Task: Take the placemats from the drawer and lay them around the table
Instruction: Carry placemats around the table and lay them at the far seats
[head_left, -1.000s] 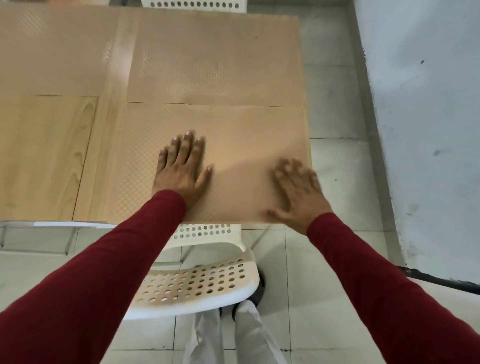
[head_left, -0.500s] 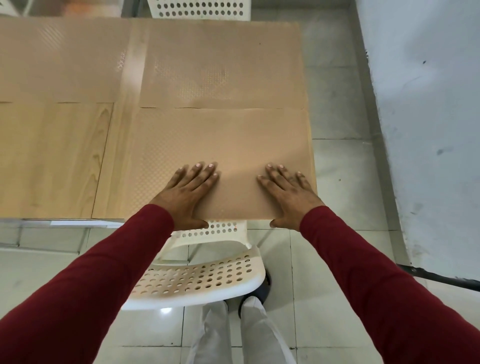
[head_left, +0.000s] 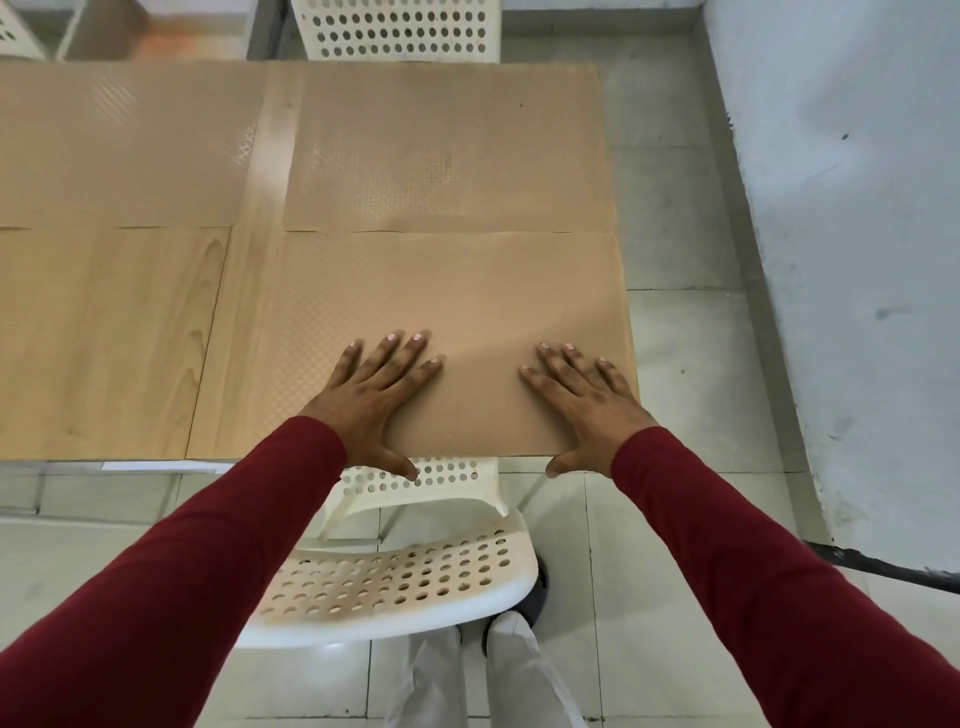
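Hands (head_left: 371, 402) (head_left: 589, 405) lie flat along the near placemat (head_left: 467, 291) edge.

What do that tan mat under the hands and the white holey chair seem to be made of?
The tan rectangular placemat looks like thin embossed plastic or vinyl: a fine dotted pattern with slight sheen. The white perforated chair looks like moulded glossy plastic, with smooth rounded edges and punched holes.

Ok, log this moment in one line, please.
left hand: flat on near tan textured placemat | right hand: flat on it | mat: on wooden table, near edge
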